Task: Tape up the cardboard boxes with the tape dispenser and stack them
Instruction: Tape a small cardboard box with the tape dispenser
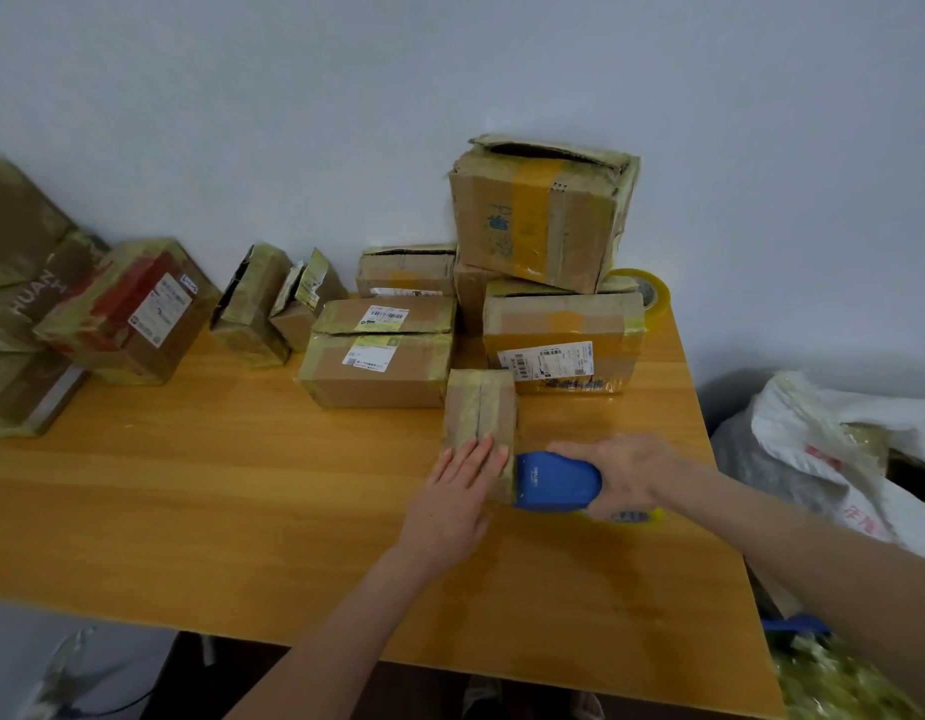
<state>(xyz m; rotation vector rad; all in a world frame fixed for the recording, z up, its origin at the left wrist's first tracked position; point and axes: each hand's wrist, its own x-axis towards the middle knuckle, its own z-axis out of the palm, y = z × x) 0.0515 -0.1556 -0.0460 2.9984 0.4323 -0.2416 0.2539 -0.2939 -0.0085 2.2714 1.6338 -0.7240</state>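
Observation:
A small taped cardboard box [480, 407] lies on the wooden table [242, 485], its centre seam running away from me. My left hand [458, 498] rests flat on the box's near end, fingers straight. My right hand [624, 478] grips a blue tape dispenser [556, 481], whose front end meets the box's near right corner. The dispenser's yellowish tape roll [634, 516] shows partly under my palm.
Several taped boxes stand behind: a stack [546, 215] at the back right, a labelled pair [380, 350] in the middle, small ones [252, 304] and a red-printed box [133, 309] to the left. A spare tape roll [650, 291] sits against the wall. White bags [834, 449] lie right of the table.

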